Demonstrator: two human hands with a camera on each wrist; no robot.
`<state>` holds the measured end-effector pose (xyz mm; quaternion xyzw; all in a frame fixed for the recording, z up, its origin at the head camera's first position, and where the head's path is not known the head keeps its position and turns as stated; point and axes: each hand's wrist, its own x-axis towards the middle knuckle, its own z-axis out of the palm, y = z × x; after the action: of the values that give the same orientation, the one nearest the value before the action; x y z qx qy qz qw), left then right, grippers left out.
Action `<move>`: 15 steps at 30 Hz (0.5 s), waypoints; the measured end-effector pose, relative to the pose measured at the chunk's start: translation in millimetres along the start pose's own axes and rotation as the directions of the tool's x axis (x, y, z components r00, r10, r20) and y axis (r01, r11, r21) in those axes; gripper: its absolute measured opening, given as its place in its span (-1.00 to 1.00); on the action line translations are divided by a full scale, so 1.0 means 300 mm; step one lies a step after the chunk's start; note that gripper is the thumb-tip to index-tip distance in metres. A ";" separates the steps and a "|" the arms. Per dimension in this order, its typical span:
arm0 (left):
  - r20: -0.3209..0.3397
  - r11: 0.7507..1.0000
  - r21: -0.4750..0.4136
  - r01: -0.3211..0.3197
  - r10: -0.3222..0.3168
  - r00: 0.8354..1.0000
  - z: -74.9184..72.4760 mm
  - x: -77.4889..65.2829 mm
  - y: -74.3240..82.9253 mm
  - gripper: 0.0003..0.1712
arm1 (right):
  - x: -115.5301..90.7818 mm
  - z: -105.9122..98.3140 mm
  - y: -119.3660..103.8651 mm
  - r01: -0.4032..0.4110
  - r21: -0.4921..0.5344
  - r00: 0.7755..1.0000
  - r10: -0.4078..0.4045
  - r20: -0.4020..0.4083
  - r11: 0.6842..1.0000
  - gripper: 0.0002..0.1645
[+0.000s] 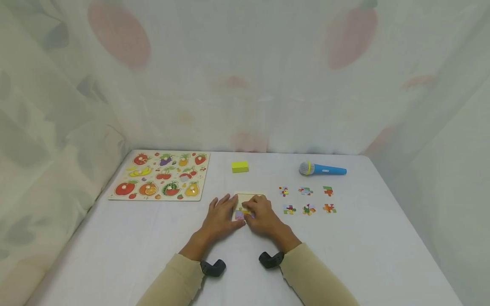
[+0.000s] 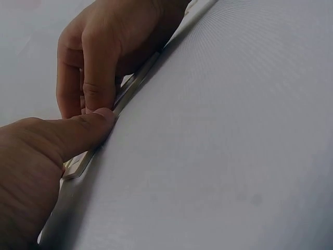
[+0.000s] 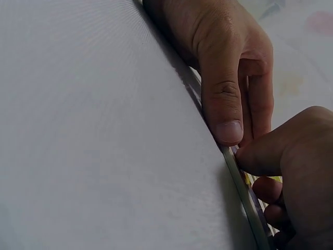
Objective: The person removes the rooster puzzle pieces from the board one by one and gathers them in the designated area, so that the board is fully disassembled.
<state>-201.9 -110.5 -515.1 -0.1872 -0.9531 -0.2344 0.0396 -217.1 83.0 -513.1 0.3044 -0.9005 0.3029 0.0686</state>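
A small wooden puzzle board (image 1: 249,196) lies on the white table between both hands, purple and yellow puzzle pieces (image 1: 239,215) along its near part. My left hand (image 1: 220,218) rests at the board's left side, fingers spread, thumb along the near edge. Over the board's right part, my right hand (image 1: 264,216) has curled fingers, with index and thumb at a puzzle piece (image 1: 252,215) mostly hidden beneath them. In the left wrist view, the left thumb (image 2: 88,130) lies against the board's edge (image 2: 78,167). Curled right fingers (image 3: 268,189) show over the board in the right wrist view.
Several loose puzzle pieces (image 1: 305,191) lie in two rows to the right. Behind them is a blue toy microphone (image 1: 330,170). A yellow block (image 1: 240,167) stands beyond the board, and a fruit peg puzzle (image 1: 153,187) lies at the back left. Curtains border the table.
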 end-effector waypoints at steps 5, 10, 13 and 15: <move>0.001 1.000 -0.003 0.011 -0.011 1.000 0.004 0.000 -0.001 0.01 | 0.001 0.003 0.000 0.014 -0.014 1.000 -0.014 -0.006 1.000 -0.72; -0.004 1.000 0.000 0.010 -0.010 1.000 0.006 0.001 -0.003 0.02 | 0.003 0.002 -0.003 0.009 -0.013 1.000 -0.009 -0.002 1.000 -0.79; -0.005 1.000 -0.001 0.005 -0.005 1.000 0.004 0.001 -0.002 0.01 | 0.003 0.001 -0.005 0.005 0.000 1.000 -0.005 0.006 1.000 -0.82; -0.006 1.000 -0.003 0.002 -0.002 1.000 0.003 0.000 -0.001 0.01 | 0.004 0.001 -0.005 0.002 0.007 1.000 -0.002 0.010 1.000 -0.83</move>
<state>-202.0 -110.2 -515.9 -0.1858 -0.9528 -0.2365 0.0419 -217.2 81.4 -512.2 0.3071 -0.8995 0.3042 0.0632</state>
